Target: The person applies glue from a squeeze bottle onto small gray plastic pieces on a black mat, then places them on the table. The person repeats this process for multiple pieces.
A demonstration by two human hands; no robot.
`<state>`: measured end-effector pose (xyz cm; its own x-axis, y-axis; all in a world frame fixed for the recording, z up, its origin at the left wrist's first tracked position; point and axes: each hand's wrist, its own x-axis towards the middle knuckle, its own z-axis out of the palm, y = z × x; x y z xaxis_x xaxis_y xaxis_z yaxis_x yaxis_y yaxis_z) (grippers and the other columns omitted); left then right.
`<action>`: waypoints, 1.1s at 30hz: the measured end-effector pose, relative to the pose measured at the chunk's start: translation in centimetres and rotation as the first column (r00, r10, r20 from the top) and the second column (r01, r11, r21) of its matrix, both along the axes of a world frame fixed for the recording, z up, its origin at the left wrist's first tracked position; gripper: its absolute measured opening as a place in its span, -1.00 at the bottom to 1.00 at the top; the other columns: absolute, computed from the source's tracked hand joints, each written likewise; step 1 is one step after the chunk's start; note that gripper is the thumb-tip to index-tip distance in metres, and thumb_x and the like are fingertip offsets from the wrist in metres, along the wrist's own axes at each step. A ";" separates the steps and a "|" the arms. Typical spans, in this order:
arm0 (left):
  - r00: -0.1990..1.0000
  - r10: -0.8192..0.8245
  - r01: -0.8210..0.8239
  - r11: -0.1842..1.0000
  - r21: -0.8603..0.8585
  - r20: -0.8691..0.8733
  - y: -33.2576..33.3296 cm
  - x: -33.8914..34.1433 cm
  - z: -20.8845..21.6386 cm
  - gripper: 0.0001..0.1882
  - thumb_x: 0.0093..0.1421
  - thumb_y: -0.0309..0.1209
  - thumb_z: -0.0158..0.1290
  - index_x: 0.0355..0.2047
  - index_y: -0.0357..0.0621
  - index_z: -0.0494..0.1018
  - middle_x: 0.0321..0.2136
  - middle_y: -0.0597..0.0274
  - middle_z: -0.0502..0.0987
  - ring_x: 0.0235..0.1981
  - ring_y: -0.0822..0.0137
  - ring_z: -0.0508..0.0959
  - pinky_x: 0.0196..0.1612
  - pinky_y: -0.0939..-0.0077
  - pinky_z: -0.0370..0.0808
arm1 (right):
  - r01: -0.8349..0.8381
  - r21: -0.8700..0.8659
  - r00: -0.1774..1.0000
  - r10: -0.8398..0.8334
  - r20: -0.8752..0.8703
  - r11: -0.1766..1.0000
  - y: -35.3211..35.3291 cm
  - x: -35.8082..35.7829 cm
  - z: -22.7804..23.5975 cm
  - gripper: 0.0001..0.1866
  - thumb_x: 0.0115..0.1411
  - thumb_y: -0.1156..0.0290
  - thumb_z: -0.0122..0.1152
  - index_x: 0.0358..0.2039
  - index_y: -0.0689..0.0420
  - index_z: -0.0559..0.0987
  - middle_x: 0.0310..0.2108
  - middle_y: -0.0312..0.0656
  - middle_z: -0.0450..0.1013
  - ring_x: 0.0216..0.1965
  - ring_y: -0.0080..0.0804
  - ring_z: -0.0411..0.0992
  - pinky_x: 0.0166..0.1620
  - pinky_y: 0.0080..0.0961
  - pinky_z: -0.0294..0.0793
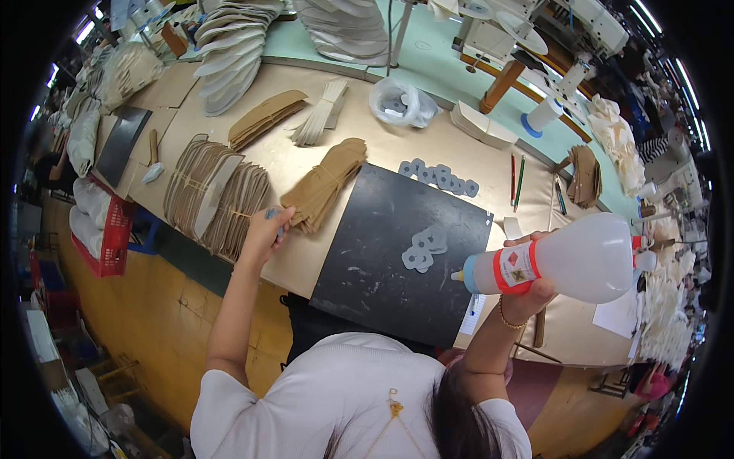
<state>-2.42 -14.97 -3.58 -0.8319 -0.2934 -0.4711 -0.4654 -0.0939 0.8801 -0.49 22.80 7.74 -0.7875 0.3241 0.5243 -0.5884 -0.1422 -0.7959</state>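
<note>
your right hand (526,303) is wrapped firmly round the narrow, red-banded part of a bulbous, translucent plastic bottle (589,258), held sideways over the table's right side, its pale blue collar (469,274) and yellowish nozzle pointing left at the smooth, scuffed black board (367,256). flat grey pieces (434,239) with rounded ends and holes overlap there; more form a row along the far edge. your left hand (264,237) has its fingers curled beside a fanned bundle of matte brown strips (327,187); you cannot tell whether they pinch anything.
</note>
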 end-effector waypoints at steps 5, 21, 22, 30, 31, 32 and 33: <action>0.999 0.013 -0.010 0.998 0.059 -0.041 -1.3 1.3 2.1 -0.76 0.05 -0.30 0.18 -0.38 -0.16 0.41 -0.65 0.38 0.35 -0.75 0.54 0.29 -0.72 0.67 0.18 | -0.016 0.031 1.000 0.015 0.014 0.999 0.0 0.1 -0.3 -0.20 -0.10 -0.05 0.32 -0.08 0.35 0.25 -0.24 -0.02 0.36 -0.39 -0.17 0.50 -0.35 -0.36 0.60; 0.809 -0.521 0.551 0.512 0.658 -0.273 15.5 -0.5 8.1 -0.60 0.14 -0.44 0.04 -0.04 -0.38 0.30 -0.23 -0.12 0.50 -0.29 0.22 0.59 -0.29 0.51 0.58 | 0.138 0.054 0.990 -0.136 -0.046 0.989 -0.7 -0.6 1.2 -0.20 -0.08 -0.03 0.33 -0.05 0.34 0.24 -0.22 0.06 0.36 -0.37 -0.16 0.50 -0.33 -0.30 0.62; 0.795 -0.548 0.574 0.541 0.615 -0.260 15.8 -0.5 8.3 -0.60 0.13 -0.44 0.06 -0.06 -0.38 0.31 -0.26 -0.10 0.51 -0.32 0.23 0.59 -0.32 0.51 0.58 | 0.130 0.053 0.991 -0.128 -0.040 0.990 -1.1 -0.7 1.7 -0.16 -0.10 -0.06 0.35 -0.04 0.33 0.23 -0.21 0.05 0.37 -0.36 -0.15 0.51 -0.31 -0.28 0.62; 0.761 -0.618 0.634 0.644 0.428 -0.197 16.8 -1.2 9.3 -0.78 0.05 -0.46 0.16 -0.36 -0.31 0.38 -0.54 0.08 0.53 -0.60 0.35 0.56 -0.55 0.60 0.51 | 0.197 0.134 0.980 -0.194 -0.036 0.971 -1.7 -2.1 0.4 -0.09 -0.19 -0.08 0.39 -0.02 0.32 0.22 -0.23 0.01 0.39 -0.34 -0.16 0.51 -0.29 -0.26 0.63; 0.754 -0.627 0.643 0.648 0.408 -0.194 16.7 -1.2 9.3 -0.79 0.05 -0.47 0.16 -0.38 -0.30 0.39 -0.58 0.10 0.52 -0.64 0.36 0.54 -0.59 0.60 0.48 | 0.201 0.144 0.980 -0.199 -0.026 0.969 -1.8 -2.2 0.3 -0.09 -0.19 -0.08 0.39 -0.01 0.31 0.21 -0.23 0.01 0.39 -0.35 -0.16 0.51 -0.29 -0.26 0.63; 0.747 -0.637 0.653 0.651 0.387 -0.191 16.7 -1.3 9.3 -0.80 0.04 -0.47 0.17 -0.40 -0.30 0.39 -0.61 0.13 0.50 -0.68 0.38 0.52 -0.63 0.61 0.45 | 0.138 0.126 0.990 -0.138 -0.008 0.982 -1.8 -2.2 0.2 -0.13 -0.19 0.00 0.43 -0.01 0.28 0.25 -0.20 -0.06 0.39 -0.28 -0.23 0.47 -0.22 -0.31 0.57; 0.740 -0.646 0.663 0.653 0.367 -0.187 16.6 -1.4 9.3 -0.81 0.04 -0.48 0.17 -0.42 -0.29 0.39 -0.65 0.15 0.48 -0.72 0.39 0.49 -0.67 0.62 0.42 | 0.075 0.108 0.997 -0.077 0.009 0.991 -1.7 -2.1 -0.1 -0.17 -0.19 0.08 0.47 0.00 0.25 0.29 -0.17 -0.12 0.39 -0.21 -0.31 0.43 -0.16 -0.36 0.50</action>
<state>-3.81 1.66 5.69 -0.7557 0.5324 -0.3813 -0.5078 -0.1087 0.8546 -2.59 21.08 7.63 -0.7698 0.3257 0.5489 -0.5836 -0.0111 -0.8119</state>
